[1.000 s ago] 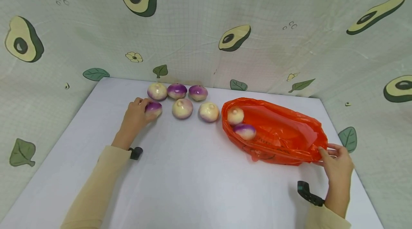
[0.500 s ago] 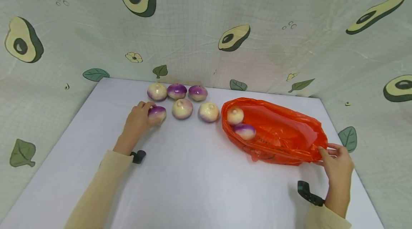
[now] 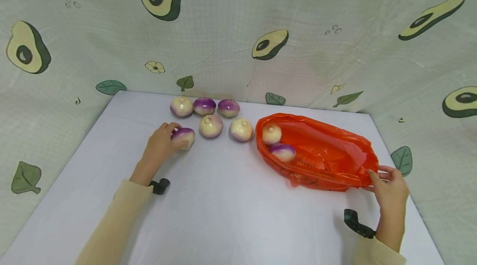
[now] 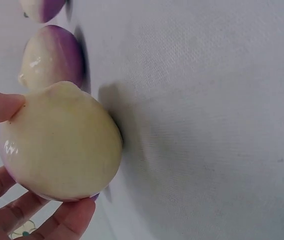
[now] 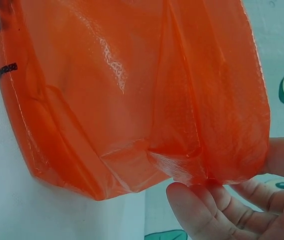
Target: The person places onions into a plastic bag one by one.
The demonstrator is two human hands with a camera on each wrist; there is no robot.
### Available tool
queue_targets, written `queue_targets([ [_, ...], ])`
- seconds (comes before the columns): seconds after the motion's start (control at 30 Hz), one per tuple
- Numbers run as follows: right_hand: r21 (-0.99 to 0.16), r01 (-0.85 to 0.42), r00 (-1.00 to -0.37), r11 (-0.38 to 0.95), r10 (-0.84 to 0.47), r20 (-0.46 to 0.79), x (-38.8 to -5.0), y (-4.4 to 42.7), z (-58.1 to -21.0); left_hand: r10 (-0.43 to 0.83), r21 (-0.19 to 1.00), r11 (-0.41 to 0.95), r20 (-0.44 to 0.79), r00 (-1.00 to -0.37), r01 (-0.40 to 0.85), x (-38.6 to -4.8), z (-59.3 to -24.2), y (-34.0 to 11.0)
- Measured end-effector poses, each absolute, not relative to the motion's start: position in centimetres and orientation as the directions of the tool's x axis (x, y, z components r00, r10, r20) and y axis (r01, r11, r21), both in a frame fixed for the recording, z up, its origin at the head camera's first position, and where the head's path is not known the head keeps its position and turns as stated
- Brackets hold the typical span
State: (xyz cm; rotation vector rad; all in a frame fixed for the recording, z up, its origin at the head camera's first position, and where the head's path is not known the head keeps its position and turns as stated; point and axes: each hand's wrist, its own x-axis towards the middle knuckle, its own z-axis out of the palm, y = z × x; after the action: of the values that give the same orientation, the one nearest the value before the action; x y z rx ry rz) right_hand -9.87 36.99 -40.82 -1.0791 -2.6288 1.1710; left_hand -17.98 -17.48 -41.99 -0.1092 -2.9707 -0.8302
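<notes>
My left hand [image 3: 160, 145] grips a purple-and-white onion-shaped bulb [image 3: 185, 136] between thumb and fingers; the left wrist view shows the pale side of this bulb [image 4: 64, 142] facing the camera. At the right, my right hand [image 3: 392, 188] pinches the rim of an open red plastic bag [image 3: 324, 149] at its right end. Two bulbs lie inside the bag's left end, a pale one [image 3: 272, 134] and a purple-topped one [image 3: 283, 152]. In the right wrist view, the thumb and fingers [image 5: 194, 210] hold the edge of the bag [image 5: 131, 100].
Three bulbs stand in a back row, a pale one [image 3: 181, 107] and two purple-topped ones [image 3: 204, 106] [image 3: 229, 108]. Nearer are two pale bulbs [image 3: 210, 126] [image 3: 241, 130], the second just left of the bag. A patterned cloth [image 3: 223, 29] hangs behind the white table [image 3: 238, 215].
My left hand has moved slightly right and nearer with the bulb, away from the back row. My right hand and the bag have stayed in place.
</notes>
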Motion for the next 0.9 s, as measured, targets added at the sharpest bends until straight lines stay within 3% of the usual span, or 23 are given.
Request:
queue_targets([
  [0.43, -0.679, 0.577, -0.748, 0.453, 0.627, -0.217, -9.8, 36.8, -40.6, 0.103, 0.564, 0.82, 0.027, -0.994, 0.1, -17.4, -41.6, -16.4],
  [0.9, -0.677, 0.579, -0.747, 0.454, 0.629, -0.218, -9.8, 36.8, -40.6, 0.165, 0.654, 0.717, 0.177, -0.97, 0.241, -16.7, -39.0, -11.3],
])
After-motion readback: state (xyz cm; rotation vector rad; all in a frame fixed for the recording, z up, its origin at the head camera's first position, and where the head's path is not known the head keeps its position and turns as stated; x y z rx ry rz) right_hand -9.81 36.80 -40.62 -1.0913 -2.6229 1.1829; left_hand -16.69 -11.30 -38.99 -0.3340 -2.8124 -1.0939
